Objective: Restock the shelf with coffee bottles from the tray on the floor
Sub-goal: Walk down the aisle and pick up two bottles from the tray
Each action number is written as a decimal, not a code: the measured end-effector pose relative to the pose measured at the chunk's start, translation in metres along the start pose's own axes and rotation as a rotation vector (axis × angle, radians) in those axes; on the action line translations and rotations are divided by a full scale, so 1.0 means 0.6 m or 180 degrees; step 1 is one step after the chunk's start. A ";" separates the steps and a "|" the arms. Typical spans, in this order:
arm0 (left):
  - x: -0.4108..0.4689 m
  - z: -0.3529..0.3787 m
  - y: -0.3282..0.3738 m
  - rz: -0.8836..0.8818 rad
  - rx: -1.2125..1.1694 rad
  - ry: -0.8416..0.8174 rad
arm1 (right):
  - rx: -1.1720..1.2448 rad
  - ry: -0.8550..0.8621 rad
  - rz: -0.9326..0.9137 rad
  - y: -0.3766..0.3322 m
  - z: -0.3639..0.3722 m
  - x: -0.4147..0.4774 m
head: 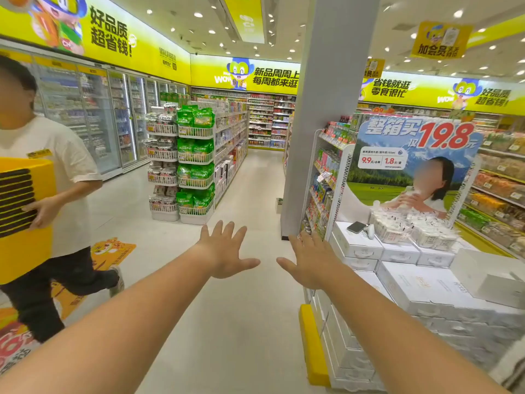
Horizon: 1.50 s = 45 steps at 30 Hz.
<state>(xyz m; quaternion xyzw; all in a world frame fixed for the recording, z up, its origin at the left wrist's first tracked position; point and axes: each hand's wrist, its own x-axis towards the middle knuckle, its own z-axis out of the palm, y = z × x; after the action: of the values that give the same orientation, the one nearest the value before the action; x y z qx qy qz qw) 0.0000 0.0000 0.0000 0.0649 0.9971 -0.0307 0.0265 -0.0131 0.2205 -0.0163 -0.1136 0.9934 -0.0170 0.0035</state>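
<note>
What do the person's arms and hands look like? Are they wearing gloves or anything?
No gloves. Both the left hand and the right hand are bare, with no rings showing on the fingers and no watch or band at the wrists. The arms are bare too: no sleeve shows anywhere along them in this view.

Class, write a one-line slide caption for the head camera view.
Both empty hands, left hand and right hand, spread open over a shop aisle.
</note>
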 end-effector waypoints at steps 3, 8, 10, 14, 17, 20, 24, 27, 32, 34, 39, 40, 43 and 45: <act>0.040 0.006 0.002 0.0002 0.0080 -0.0041 | -0.0067 -0.0034 -0.0033 0.017 0.006 0.035; 0.148 0.015 -0.011 0.0027 0.0135 -0.0029 | -0.0088 -0.0065 -0.0040 0.045 0.022 0.141; 0.205 0.021 -0.023 0.0032 0.0128 -0.0009 | -0.0095 -0.0048 -0.0008 0.057 0.029 0.199; 0.328 0.024 -0.057 0.0101 0.0220 0.0034 | -0.0147 0.0018 0.0042 0.066 0.034 0.327; 0.426 0.020 -0.093 0.0147 0.0293 0.0049 | -0.0108 -0.0034 0.0092 0.066 0.027 0.432; 0.522 0.014 -0.133 0.0163 0.0326 0.0042 | -0.0035 0.0015 0.0131 0.060 0.014 0.529; 0.647 0.008 -0.178 0.0195 0.0320 0.0042 | -0.0108 0.0058 0.0107 0.059 0.005 0.654; 0.734 0.017 -0.203 0.0211 0.0292 0.0032 | -0.0088 0.0051 0.0104 0.066 0.013 0.746; 0.897 0.027 -0.246 0.0188 0.0157 0.0018 | 0.0012 0.0104 0.0078 0.095 0.038 0.919; 0.970 0.028 -0.259 0.0169 0.0196 0.0024 | 0.0008 0.0103 0.0079 0.114 0.049 0.997; 1.183 0.011 -0.285 0.0118 0.0276 0.0080 | 0.0081 0.0121 0.0058 0.175 0.055 1.210; 1.224 0.005 -0.288 0.0111 0.0273 0.0080 | 0.0076 0.0099 0.0043 0.187 0.053 1.250; 1.344 -0.010 -0.300 0.0036 0.0217 0.0125 | 0.0001 0.0137 0.0015 0.216 0.042 1.375; 1.418 -0.018 -0.309 0.0054 0.0201 0.0077 | -0.0049 0.0095 -0.0029 0.230 0.038 1.452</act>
<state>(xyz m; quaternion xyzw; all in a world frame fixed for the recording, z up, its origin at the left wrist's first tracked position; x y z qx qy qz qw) -0.8672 -0.0742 -0.0270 0.0745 0.9953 -0.0611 0.0126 -0.8928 0.1571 -0.0466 -0.1178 0.9929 -0.0111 -0.0123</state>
